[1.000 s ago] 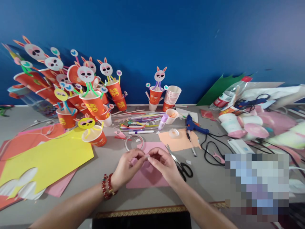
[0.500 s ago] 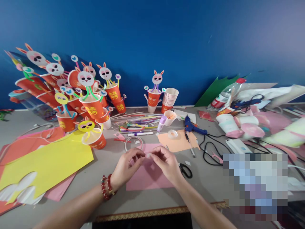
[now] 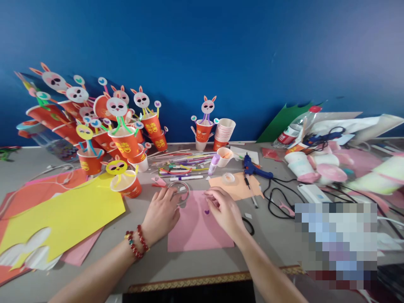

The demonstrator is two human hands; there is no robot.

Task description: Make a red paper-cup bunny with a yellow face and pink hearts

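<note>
A pink sheet of paper (image 3: 198, 233) lies on the table in front of me, with a small purple heart (image 3: 207, 212) on it. At the sheet's upper left edge, my left hand (image 3: 162, 212) reaches with its fingertips to a roll of tape (image 3: 187, 194); its fingers are bent round the near side of the roll. Over the sheet's right part, my right hand (image 3: 222, 208) is closed in a pinch just above the heart, and what it holds is too small to make out. Black scissor handles (image 3: 249, 226) show partly behind my right wrist.
Decorated red cups (image 3: 123, 145) crowd the back left. Behind the sheet are coloured strips, a glue stick (image 3: 213, 164), a white cup (image 3: 225, 156) and a blue glue gun (image 3: 257, 168). Yellow paper (image 3: 88, 210) lies left; cables and a bottle (image 3: 292, 130) stand right.
My hands have moved apart. My left hand has gone left to the tape roll, and my right hand has shifted slightly right. The purple heart on the pink sheet now shows.
</note>
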